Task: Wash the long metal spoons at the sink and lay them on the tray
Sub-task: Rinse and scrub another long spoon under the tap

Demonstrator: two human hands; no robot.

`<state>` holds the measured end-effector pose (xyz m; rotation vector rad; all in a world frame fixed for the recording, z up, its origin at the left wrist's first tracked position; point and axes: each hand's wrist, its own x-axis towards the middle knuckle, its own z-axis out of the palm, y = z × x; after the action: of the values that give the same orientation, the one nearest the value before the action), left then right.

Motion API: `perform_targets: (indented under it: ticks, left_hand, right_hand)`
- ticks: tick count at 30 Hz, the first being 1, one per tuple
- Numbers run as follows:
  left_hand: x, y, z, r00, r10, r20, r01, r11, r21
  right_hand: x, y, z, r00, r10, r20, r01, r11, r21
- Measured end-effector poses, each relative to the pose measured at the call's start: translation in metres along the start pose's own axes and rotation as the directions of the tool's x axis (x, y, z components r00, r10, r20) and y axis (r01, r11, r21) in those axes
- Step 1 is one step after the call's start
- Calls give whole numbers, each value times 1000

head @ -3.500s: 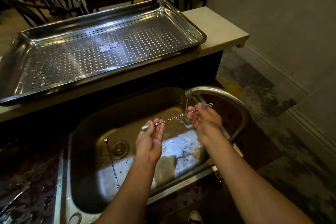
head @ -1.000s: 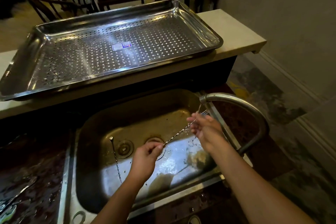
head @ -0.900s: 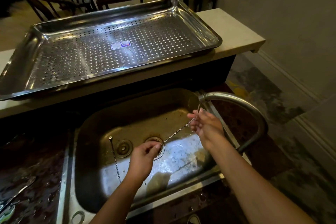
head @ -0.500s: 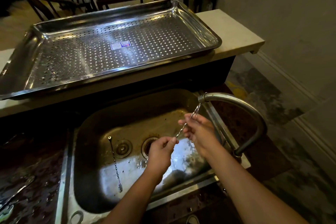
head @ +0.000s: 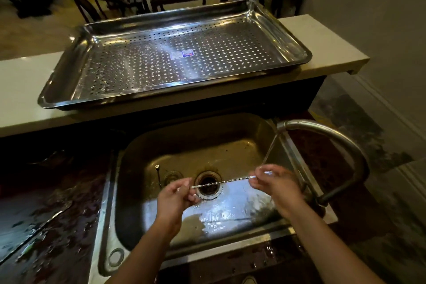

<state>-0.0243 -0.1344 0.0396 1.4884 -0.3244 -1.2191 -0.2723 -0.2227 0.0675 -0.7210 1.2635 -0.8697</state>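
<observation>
A long twisted metal spoon [head: 222, 182] is stretched almost level over the steel sink [head: 230, 150], above the drain [head: 208, 185]. My left hand [head: 176, 198] pinches its left end and my right hand [head: 275, 185] pinches its right end, just under the thin stream of water from the curved tap [head: 327, 138]. The spoon's ends are hidden in my fingers. The big perforated steel tray [head: 96, 37] lies on the pale ledge behind the sink with nothing on it but a small label.
A plug chain [head: 158, 177] hangs inside the sink left of the drain. More long metal utensils [head: 39, 228] lie on the wet dark counter at the left. Chairs and a table stand beyond the ledge. A wall and floor are at the right.
The spoon went from tilted steeply toward the tap to nearly level over the drain. My hands spread apart along it, the left hand moving left and the right hand staying near the stream.
</observation>
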Motion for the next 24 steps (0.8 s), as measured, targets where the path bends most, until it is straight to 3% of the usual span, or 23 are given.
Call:
perform_targets:
  ticks: [3, 5, 7, 8, 9, 10, 11, 12, 13, 15, 17, 20, 24]
  left_hand:
    - [6, 8, -12, 996, 36, -78, -35, 999, 13]
    - [6, 16, -19, 994, 39, -107, -45, 998, -53]
    - [1, 19, -31, 994, 31, -106, -39, 996, -79]
    - [-3, 18, -42, 992, 57, -111, -57, 998, -1]
    - [-6, 15, -59, 986, 123, -116, -100, 977, 189]
    - [-10, 10, -80, 970, 230, -82, -165, 864, 475]
    - [-15, 6, -103, 946, 325, -7, -211, 631, 746]
    - [-19, 0, -128, 911, 404, 80, -234, 348, 908]
    - [-24, -6, -153, 877, 454, 158, -236, 120, 964]
    - [-36, -18, -187, 870, 456, 189, -163, -95, 982]
    - [-44, -28, -201, 898, 405, 171, -117, -157, 981]
    - [-45, -37, -205, 918, 379, 120, -89, -99, 991]
    - [-45, -39, -205, 916, 388, 104, -69, -103, 992]
  right_hand:
    - [-4, 8, -2, 973, 31, 227, 75, 894, -441]
    - [-2, 12, 1, 926, 96, 365, 202, 690, -695]
    - [1, 18, 10, 916, 146, 374, 280, 435, -856]
    - [2, 23, 16, 920, 164, 355, 271, 387, -882]
    - [3, 29, 25, 920, 181, 347, 253, 402, -880]
    - [3, 36, 35, 918, 199, 344, 229, 443, -867]
    - [4, 45, 46, 916, 214, 338, 198, 493, -847]
    - [4, 53, 59, 918, 233, 321, 152, 543, -826]
    - [3, 62, 72, 920, 258, 297, 91, 595, -799]
    - [2, 82, 100, 919, 312, 243, -43, 690, -723]
    - [2, 101, 127, 914, 356, 196, -156, 752, -640]
    - [0, 123, 163, 896, 425, 128, -306, 801, -515]
    - [3, 141, 199, 896, 438, 70, -358, 807, -470]
